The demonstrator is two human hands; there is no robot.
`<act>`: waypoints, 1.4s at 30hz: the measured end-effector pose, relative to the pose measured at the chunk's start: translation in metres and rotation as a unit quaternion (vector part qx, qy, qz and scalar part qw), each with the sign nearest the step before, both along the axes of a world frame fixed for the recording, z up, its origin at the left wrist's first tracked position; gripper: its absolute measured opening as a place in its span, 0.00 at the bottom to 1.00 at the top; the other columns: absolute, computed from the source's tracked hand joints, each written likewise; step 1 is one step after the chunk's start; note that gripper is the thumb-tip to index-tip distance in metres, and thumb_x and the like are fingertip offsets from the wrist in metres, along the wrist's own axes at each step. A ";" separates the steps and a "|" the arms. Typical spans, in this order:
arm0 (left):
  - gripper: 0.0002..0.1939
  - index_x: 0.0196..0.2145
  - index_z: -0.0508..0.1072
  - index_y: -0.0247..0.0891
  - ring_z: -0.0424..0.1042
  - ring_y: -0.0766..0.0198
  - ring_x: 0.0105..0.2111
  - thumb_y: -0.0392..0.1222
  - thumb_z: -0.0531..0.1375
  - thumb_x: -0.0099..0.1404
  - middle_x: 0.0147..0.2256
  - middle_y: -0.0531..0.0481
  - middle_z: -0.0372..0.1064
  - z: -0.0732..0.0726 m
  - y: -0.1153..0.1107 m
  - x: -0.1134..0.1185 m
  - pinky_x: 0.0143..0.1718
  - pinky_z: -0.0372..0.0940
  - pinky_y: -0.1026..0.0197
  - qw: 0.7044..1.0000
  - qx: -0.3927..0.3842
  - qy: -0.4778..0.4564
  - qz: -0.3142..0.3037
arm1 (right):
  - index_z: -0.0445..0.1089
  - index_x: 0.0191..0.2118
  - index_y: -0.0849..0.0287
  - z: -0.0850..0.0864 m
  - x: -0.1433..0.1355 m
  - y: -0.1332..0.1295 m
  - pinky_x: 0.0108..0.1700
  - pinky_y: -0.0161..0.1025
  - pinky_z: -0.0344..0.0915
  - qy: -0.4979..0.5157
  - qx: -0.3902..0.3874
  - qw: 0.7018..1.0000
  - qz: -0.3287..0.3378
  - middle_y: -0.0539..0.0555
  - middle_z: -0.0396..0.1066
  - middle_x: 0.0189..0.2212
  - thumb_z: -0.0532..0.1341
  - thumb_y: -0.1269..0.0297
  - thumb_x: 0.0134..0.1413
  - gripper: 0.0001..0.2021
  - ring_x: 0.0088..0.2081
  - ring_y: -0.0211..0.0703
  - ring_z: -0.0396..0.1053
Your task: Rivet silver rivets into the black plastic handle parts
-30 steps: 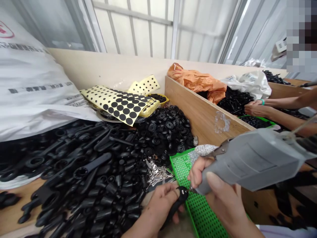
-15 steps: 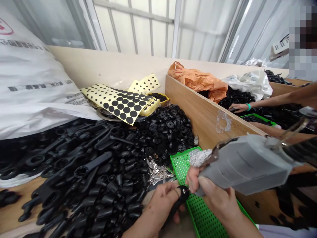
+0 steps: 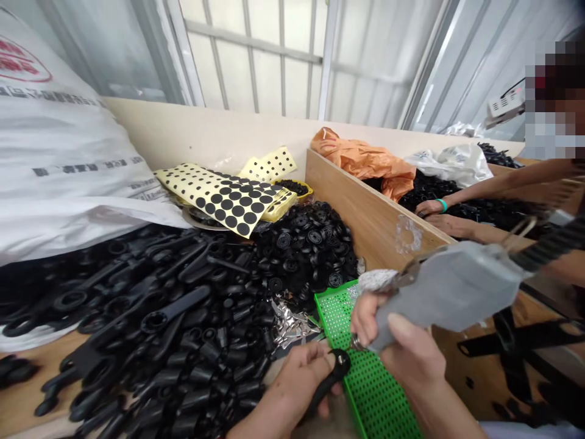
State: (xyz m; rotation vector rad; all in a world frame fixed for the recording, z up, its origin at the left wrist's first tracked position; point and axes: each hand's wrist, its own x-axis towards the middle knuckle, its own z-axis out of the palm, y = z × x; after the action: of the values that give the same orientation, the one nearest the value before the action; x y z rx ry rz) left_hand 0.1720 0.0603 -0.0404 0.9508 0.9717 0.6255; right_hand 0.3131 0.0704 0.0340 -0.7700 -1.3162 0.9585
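Head view, lower centre: the left hand (image 3: 299, 375) is closed around a black plastic handle part (image 3: 329, 377), fingers wrapped over its shaft, with the ring-shaped end of the part pointing up and to the right. The part sits at the near left edge of a green perforated tray (image 3: 365, 378). The right hand (image 3: 402, 347) grips a grey electric screwdriver (image 3: 450, 286), fingers closed around the tool body, thumb lying along its near side. The tool is tilted, and its tip points down and left, meeting the ring end of the handle part just beside the left fingers. A coiled black cord leaves the rear of the tool toward the right edge.

Left of both hands, a large heap of black handle parts (image 3: 150, 323) covers the wooden worktop (image 3: 18, 396). Behind that heap lies a pile of round black discs (image 3: 306, 244), and a small heap of shiny metal pieces (image 3: 292, 323) lies between the discs and the tray. Yellow sheets carrying black round pads (image 3: 223, 198) rest on top of the parts toward the back wall. A white printed sack (image 3: 59, 164) fills the far left.

A wooden divider (image 3: 365, 213) separates this bay from the next one on the right, where an orange bag (image 3: 365, 158) and a white bag (image 3: 452, 161) lie. Another person's hand (image 3: 429, 207), with a teal band at the wrist, rests on black parts there.
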 end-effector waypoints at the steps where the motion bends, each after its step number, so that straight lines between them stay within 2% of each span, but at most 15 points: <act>1: 0.19 0.27 0.71 0.34 0.59 0.73 0.13 0.55 0.63 0.49 0.20 0.52 0.69 -0.001 -0.001 -0.001 0.14 0.53 0.69 1.000 -0.003 -0.007 -0.004 | 0.65 0.17 0.58 -0.001 0.001 0.004 0.22 0.39 0.60 0.018 0.000 1.000 0.009 0.49 0.61 0.14 0.61 0.44 0.48 0.22 0.18 0.39 0.61; 5: 0.21 0.32 0.73 0.34 0.63 0.70 0.19 0.50 0.67 0.44 0.23 0.52 0.70 -0.009 -0.006 -0.002 0.15 0.57 0.70 1.000 -0.016 -0.021 -0.013 | 0.65 0.21 0.58 -0.020 0.000 0.023 0.24 0.36 0.57 0.046 -0.010 0.999 0.004 0.47 0.61 0.17 0.62 0.53 0.51 0.16 0.20 0.36 0.60; 8: 0.21 0.32 0.74 0.34 0.58 0.73 0.15 0.52 0.67 0.44 0.21 0.53 0.68 -0.016 -0.008 -0.001 0.13 0.51 0.71 1.000 -0.022 -0.013 -0.009 | 0.65 0.23 0.58 -0.039 -0.004 0.030 0.25 0.36 0.56 0.028 -0.029 0.999 0.000 0.47 0.62 0.17 0.63 0.54 0.52 0.14 0.21 0.36 0.60; 11: 0.20 0.33 0.75 0.34 0.54 0.75 0.13 0.52 0.67 0.46 0.20 0.55 0.68 -0.019 -0.009 -0.002 0.11 0.49 0.71 1.000 -0.022 0.001 -0.008 | 0.65 0.26 0.58 -0.048 -0.006 0.032 0.25 0.36 0.56 0.023 -0.041 0.999 -0.009 0.47 0.62 0.18 0.63 0.54 0.52 0.13 0.21 0.36 0.60; 18: 0.16 0.36 0.75 0.33 0.52 0.75 0.14 0.46 0.64 0.52 0.23 0.55 0.66 -0.014 -0.010 -0.006 0.12 0.50 0.70 0.999 0.005 0.038 -0.022 | 0.64 0.25 0.58 -0.051 -0.007 0.032 0.26 0.37 0.57 0.022 -0.052 0.998 -0.035 0.46 0.62 0.18 0.63 0.53 0.52 0.14 0.22 0.36 0.60; 27: 0.09 0.32 0.76 0.35 0.50 0.76 0.13 0.39 0.63 0.52 0.23 0.57 0.67 -0.016 -0.010 -0.004 0.12 0.46 0.69 0.998 0.026 0.048 -0.017 | 0.64 0.24 0.57 -0.053 -0.007 0.032 0.25 0.36 0.58 0.014 -0.042 0.999 -0.030 0.46 0.62 0.18 0.63 0.54 0.53 0.14 0.21 0.36 0.60; 33: 0.11 0.33 0.76 0.32 0.51 0.76 0.13 0.40 0.62 0.51 0.21 0.55 0.66 -0.017 -0.008 -0.004 0.13 0.49 0.69 0.999 0.025 0.033 -0.021 | 0.65 0.26 0.58 -0.055 -0.006 0.031 0.27 0.36 0.59 0.011 -0.033 0.998 -0.043 0.46 0.62 0.19 0.63 0.55 0.54 0.13 0.23 0.36 0.61; 38: 0.11 0.34 0.76 0.32 0.53 0.75 0.15 0.39 0.63 0.51 0.24 0.53 0.68 -0.015 -0.008 -0.004 0.13 0.50 0.70 0.999 0.027 0.038 -0.019 | 0.65 0.27 0.58 -0.057 -0.005 0.029 0.27 0.36 0.59 0.008 -0.036 0.998 -0.041 0.46 0.63 0.20 0.62 0.56 0.55 0.12 0.23 0.36 0.61; 42: 0.10 0.32 0.75 0.33 0.52 0.75 0.14 0.38 0.62 0.51 0.22 0.55 0.64 -0.014 -0.008 -0.004 0.11 0.49 0.70 0.998 0.028 0.045 -0.019 | 0.64 0.27 0.57 -0.060 -0.006 0.027 0.28 0.36 0.61 0.011 -0.037 0.998 -0.048 0.46 0.64 0.21 0.63 0.56 0.55 0.12 0.24 0.36 0.62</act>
State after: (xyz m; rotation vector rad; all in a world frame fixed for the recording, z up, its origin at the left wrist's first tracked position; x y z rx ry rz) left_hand 0.1684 0.0524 -0.0539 1.0518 1.0172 0.5839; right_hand 0.3071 0.0978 -0.0258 -0.8695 -1.2204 0.9411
